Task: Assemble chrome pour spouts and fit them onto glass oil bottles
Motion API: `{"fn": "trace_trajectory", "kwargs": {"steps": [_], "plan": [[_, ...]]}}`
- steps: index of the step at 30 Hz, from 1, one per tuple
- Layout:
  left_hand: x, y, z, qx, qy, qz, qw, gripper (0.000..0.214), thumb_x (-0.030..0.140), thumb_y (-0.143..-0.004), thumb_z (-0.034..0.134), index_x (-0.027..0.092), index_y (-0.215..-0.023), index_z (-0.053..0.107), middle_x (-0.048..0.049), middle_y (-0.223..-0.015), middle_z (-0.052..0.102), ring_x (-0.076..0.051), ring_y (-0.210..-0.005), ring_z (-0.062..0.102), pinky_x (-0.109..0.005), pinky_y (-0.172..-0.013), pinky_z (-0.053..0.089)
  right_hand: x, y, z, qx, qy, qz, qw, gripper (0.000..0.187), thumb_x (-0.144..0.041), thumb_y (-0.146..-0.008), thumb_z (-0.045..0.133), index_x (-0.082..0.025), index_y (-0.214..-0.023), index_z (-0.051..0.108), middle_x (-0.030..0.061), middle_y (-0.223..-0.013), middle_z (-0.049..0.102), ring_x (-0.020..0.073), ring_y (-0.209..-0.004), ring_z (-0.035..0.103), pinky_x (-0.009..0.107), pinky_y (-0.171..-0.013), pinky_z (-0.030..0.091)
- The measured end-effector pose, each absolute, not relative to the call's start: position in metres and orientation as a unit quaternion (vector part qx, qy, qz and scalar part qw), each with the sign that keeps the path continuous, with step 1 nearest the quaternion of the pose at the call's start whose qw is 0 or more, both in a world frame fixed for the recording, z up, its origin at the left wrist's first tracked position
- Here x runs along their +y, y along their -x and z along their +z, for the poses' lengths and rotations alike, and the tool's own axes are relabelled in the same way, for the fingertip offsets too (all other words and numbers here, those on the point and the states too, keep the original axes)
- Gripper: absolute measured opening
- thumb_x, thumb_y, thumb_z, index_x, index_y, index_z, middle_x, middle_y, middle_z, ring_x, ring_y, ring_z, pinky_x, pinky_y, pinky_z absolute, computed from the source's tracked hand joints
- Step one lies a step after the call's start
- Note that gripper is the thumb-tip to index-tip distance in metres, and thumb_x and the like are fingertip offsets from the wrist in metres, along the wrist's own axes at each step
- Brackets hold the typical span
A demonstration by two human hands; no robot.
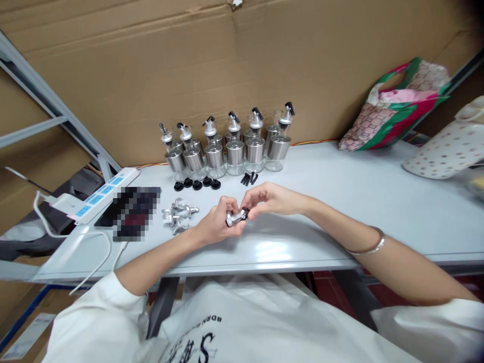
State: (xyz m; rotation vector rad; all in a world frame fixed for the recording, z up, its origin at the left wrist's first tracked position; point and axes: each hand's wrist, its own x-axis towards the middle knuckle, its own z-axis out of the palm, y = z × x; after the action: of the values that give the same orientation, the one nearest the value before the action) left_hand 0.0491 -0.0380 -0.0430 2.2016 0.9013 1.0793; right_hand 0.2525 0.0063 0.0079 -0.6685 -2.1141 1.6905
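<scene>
Between the fingers of my left hand (217, 222) is a silver pour spout (236, 218), held above the front part of the table. My right hand (272, 198) pinches a small black piece (245, 212) at the spout's right end; the fingertips hide part of it. To the left of my left hand lies a pile of loose silver spouts (179, 217). Several round black stoppers (197, 185) sit behind that pile. Small black strips (247, 178) lie just beyond my right hand. Glass bottles with steel sleeves (235, 151) stand at the back, the front ones fitted with spouts.
A white power strip (108, 194) and a blurred-out dark device (130, 214) with a white cable (75, 235) occupy the table's left side. At the right are a patterned bag (393, 113) and a dotted white container (446, 146). Cardboard (227, 60) walls the back.
</scene>
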Motion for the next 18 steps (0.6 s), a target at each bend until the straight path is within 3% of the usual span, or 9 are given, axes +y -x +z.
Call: {"fn": "trace_trajectory", "kwargs": {"steps": [5,8,12,18], "plan": [[-0.041,-0.053,-0.034,0.34,-0.739,0.358,0.458,0.033,0.04,-0.081,0.055,0.023,-0.093,0.029,0.0076,-0.068,0.045,-0.006,-0.047,0.049,-0.017,-0.045,0.039,0.006,-0.251,0.007,-0.739,0.233,0.602,0.19,0.02,-0.03,-0.07,0.072,-0.014,-0.078,0.062,-0.0029,-0.061,0.063,0.0085,-0.056,0.056,0.023,-0.058,0.045],[-0.042,-0.058,-0.03,0.308,-0.685,0.356,0.556,0.034,0.046,-0.083,0.053,0.024,-0.09,0.028,0.0102,-0.063,0.044,-0.004,-0.039,0.043,-0.018,-0.042,0.044,0.007,-0.252,0.006,-0.736,0.232,0.604,0.198,0.022,-0.033,-0.072,0.07,-0.013,-0.075,0.061,-0.0023,-0.063,0.062,0.0081,-0.055,0.055,0.023,-0.057,0.044],[-0.041,-0.062,-0.027,0.294,-0.642,0.346,0.618,0.037,0.049,-0.082,0.054,0.024,-0.089,0.028,0.0131,-0.056,0.044,-0.002,-0.034,0.032,-0.02,-0.04,0.048,0.009,-0.252,0.004,-0.737,0.234,0.606,0.189,0.023,-0.034,-0.073,0.07,-0.013,-0.075,0.061,-0.0018,-0.063,0.062,0.0082,-0.056,0.056,0.023,-0.058,0.045],[-0.039,-0.061,-0.02,0.287,-0.606,0.328,0.666,0.036,0.042,-0.078,0.058,0.023,-0.087,0.029,0.0137,-0.054,0.046,-0.001,-0.033,0.032,-0.019,-0.04,0.046,0.007,-0.249,0.003,-0.722,0.233,0.617,0.208,0.022,-0.031,-0.07,0.072,-0.013,-0.073,0.062,-0.0021,-0.061,0.063,0.0082,-0.055,0.056,0.023,-0.058,0.045]]}}
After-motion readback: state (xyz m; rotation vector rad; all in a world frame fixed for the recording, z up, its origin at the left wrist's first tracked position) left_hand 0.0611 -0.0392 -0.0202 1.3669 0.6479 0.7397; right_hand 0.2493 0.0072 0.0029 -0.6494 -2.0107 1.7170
